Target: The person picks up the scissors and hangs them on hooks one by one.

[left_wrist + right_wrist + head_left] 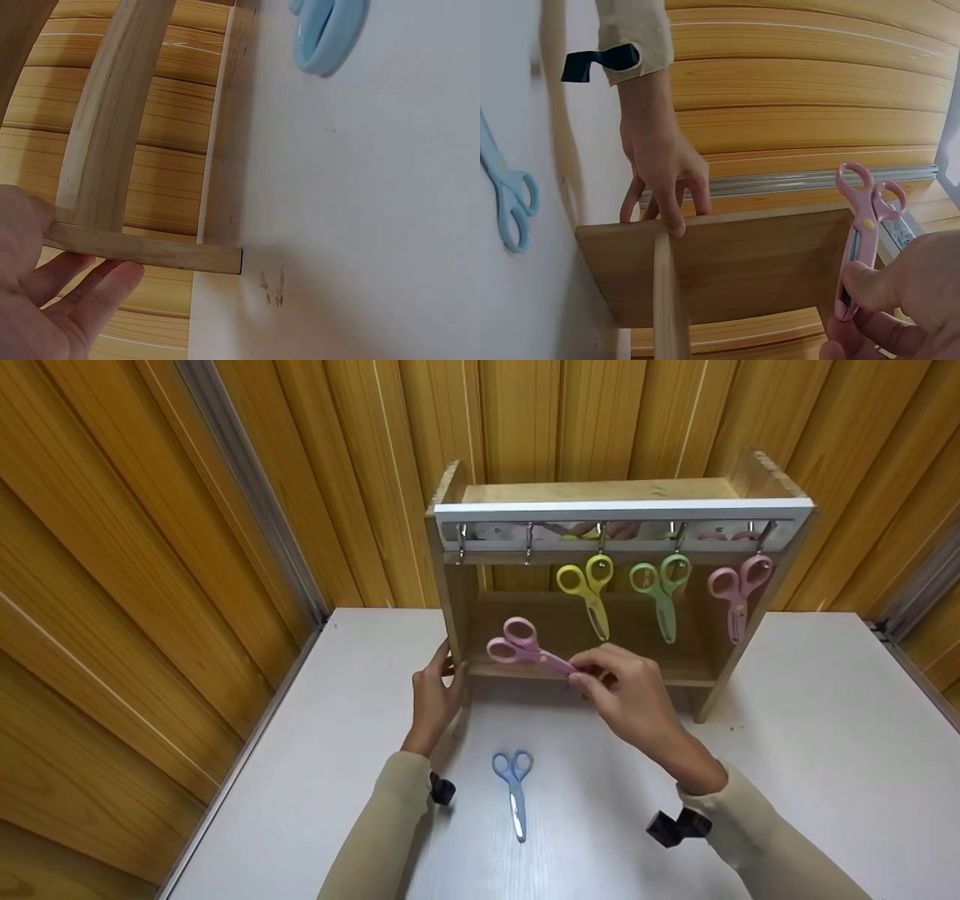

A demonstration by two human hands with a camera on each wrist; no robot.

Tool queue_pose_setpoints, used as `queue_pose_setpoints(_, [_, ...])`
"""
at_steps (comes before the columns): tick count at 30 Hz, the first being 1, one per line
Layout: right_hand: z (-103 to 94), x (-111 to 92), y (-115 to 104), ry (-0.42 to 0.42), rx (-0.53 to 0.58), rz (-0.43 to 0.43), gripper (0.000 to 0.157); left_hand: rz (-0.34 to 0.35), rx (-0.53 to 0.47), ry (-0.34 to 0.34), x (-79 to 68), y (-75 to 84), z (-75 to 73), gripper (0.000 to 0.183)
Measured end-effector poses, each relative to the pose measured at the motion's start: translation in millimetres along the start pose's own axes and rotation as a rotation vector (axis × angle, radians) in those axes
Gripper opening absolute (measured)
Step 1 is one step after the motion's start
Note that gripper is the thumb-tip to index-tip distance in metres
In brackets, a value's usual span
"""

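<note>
My right hand (630,690) pinches a pair of pink scissors (523,643) by the blade end, thumb against fingers. Their handle loops point up and left, in front of the wooden rack (585,667). In the right wrist view the thumb lies along the blades of these scissors (866,217). My left hand (436,697) grips the rack's left side panel low down, with the thumb on one face and fingers on the other, as the left wrist view shows at the panel edge (150,250). Blue scissors (514,791) lie on the white table, blades toward me.
Along the rack's front rail (487,544) run several metal hooks; the two at the left (461,547) hold nothing. From others hang yellow scissors (589,589), green scissors (661,592) and another pink pair (740,592). Wood-patterned walls (360,495) stand behind and beside the table (337,720).
</note>
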State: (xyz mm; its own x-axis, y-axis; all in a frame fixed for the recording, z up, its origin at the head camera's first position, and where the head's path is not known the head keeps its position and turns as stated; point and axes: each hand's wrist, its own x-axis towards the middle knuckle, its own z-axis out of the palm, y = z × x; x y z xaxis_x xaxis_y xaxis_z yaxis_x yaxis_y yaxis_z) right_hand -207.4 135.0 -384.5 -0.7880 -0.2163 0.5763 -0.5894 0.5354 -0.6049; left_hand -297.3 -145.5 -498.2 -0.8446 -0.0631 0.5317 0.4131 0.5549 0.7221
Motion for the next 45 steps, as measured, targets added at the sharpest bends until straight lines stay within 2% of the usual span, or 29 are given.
queue_pose_setpoints(11, [17.7, 15, -10, 0.095, 0.164, 0.076, 0.013, -0.017, -0.008, -0.004, -1.1, 0.5, -0.2, 0.052])
queue_pose_setpoints(20, [31.4, 25, -7, 0.185, 0.276, 0.107, 0.012, -0.025, 0.008, 0.001, -1.4, 1.0, 0.4, 0.054])
queue_pose_setpoints(30, [40.5, 30, -5, 0.238, 0.301, 0.164, 0.012, -0.018, -0.012, 0.000, -1.3, 1.3, 0.3, 0.052])
queue_pose_setpoints(40, [46.8, 32, -1, 0.242, 0.292, 0.192, 0.013, -0.015, -0.010, -0.004, -2.1, 0.3, -0.4, 0.053])
queue_pose_setpoints(45, [49.4, 33, 1, 0.260, 0.293, 0.178, 0.013, -0.015, -0.008, -0.001, -2.0, 0.2, -0.4, 0.052])
